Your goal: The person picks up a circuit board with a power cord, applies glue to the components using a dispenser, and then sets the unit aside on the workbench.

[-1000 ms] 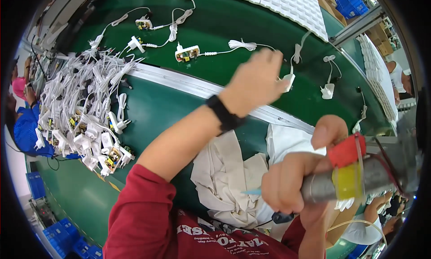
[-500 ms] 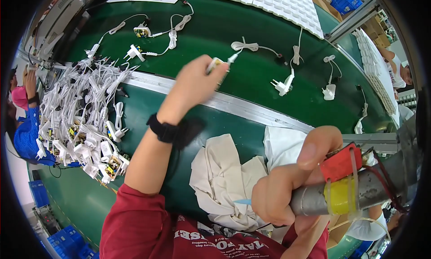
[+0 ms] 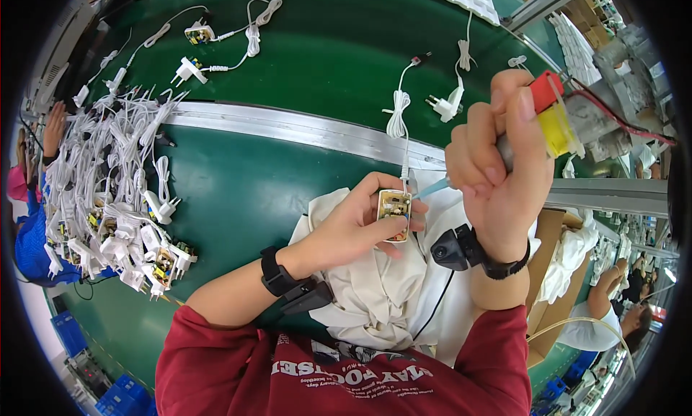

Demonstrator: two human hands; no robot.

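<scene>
In my left hand [image 3: 344, 230] lies an open power adapter [image 3: 391, 206], its circuit board facing up and my thumb across the lower part. A white cord [image 3: 397, 117] runs from its top onto the far green surface, bundled midway. My right hand [image 3: 501, 157] is wrapped round a grey cylindrical dispensing tool [image 3: 559, 131] with yellow tape, a red switch piece and wires. Its pale blue tip [image 3: 432, 188] points down-left, close beside the adapter's upper right corner; whether they touch I cannot tell. Crumpled cream cloth [image 3: 382, 286] lies under my left hand.
A heap of white corded adapters [image 3: 108, 193] stands at the left. Other adapters, such as one with a white plug [image 3: 445, 105], lie beyond a metal rail [image 3: 288, 131]. At right are a cardboard box [image 3: 551, 254] with white cloth and a metal bar [image 3: 613, 196]. Other people work at both sides.
My left hand has brought the adapter from beyond the rail back over the cloth. The right hand has raised the dispensing tool and moved its tip up to the adapter.
</scene>
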